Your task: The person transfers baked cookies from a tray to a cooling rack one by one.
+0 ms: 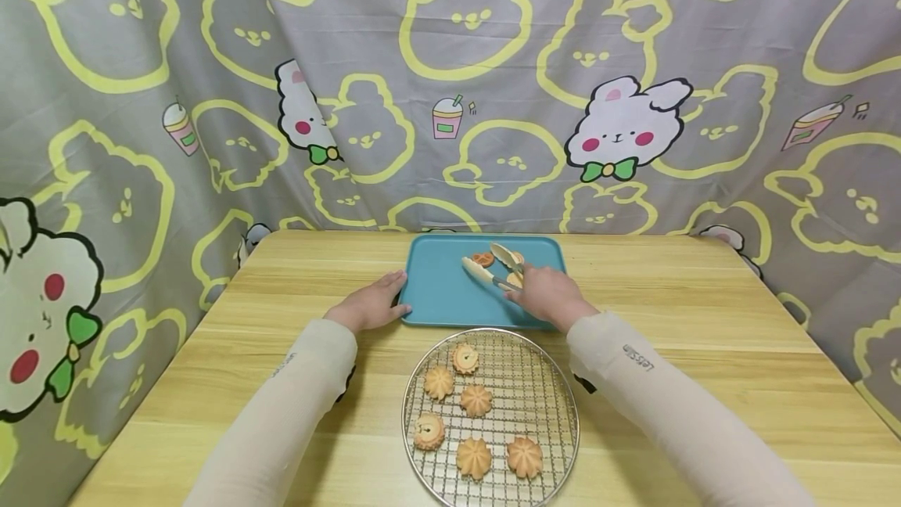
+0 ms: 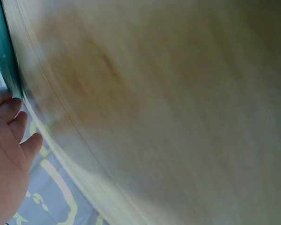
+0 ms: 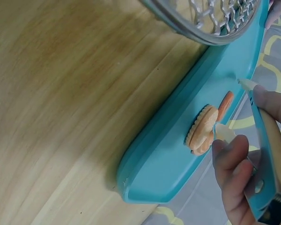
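The left hand (image 1: 369,305), fingers extended, touches the tray's (image 1: 436,288) left edge, probably steadying it. Nearer, a wire rack (image 1: 545,405) bears six spaced cookies (image 1: 476,400). On the tray's right, tongs (image 1: 479,270), spread apparently to straddle other cookies (image 1: 482,259), are gripped by the right hand (image 1: 552,296).

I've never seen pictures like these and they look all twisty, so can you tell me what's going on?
Sure! There's no robot here, just a person using two bare hands. The big picture is taken from the person's head, looking forward and down. The two smaller ones are taken from each wrist, so everything looks tilted.

On the wooden table is a blue tray, and nearer the person is a round wire rack with six cookies. More cookies lie on the tray.

The right hand holds tongs over the tray. The left hand is at the tray's left edge.
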Demonstrator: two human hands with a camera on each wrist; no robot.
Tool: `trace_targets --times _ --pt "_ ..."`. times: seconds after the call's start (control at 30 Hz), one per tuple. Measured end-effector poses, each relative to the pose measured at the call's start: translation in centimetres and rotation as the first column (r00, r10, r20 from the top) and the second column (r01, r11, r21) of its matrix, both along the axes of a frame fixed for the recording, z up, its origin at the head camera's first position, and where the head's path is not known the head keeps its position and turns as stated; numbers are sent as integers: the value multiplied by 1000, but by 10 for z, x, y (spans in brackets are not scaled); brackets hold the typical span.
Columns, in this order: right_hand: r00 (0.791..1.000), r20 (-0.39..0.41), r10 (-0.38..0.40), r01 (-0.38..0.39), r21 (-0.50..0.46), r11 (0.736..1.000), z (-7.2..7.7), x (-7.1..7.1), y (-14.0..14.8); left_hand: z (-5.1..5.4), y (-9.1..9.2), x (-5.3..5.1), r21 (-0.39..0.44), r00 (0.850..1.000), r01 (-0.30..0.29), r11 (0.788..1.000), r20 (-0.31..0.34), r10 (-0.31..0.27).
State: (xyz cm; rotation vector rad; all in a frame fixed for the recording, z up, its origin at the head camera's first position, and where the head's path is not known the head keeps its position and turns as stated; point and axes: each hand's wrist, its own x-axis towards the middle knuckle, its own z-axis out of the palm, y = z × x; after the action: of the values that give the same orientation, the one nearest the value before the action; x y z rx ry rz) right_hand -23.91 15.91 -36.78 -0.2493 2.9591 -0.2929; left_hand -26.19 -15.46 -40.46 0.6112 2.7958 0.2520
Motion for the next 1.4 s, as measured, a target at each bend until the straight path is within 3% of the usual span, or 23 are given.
trace_targets --times 0.83,1.2,1.4 --pt "1000 9 2 -2 23 1000 -1 -1 -3 -2 0 -1 8 1000 -3 1000 2 3" --pt "996 -59 69 -66 46 997 -3 2 1 -3 0 -2 8 1000 0 1000 -3 0" --pt "996 -67 58 -58 9 998 -2 4 6 -5 -1 -2 5 1000 -1 1000 -8 1"
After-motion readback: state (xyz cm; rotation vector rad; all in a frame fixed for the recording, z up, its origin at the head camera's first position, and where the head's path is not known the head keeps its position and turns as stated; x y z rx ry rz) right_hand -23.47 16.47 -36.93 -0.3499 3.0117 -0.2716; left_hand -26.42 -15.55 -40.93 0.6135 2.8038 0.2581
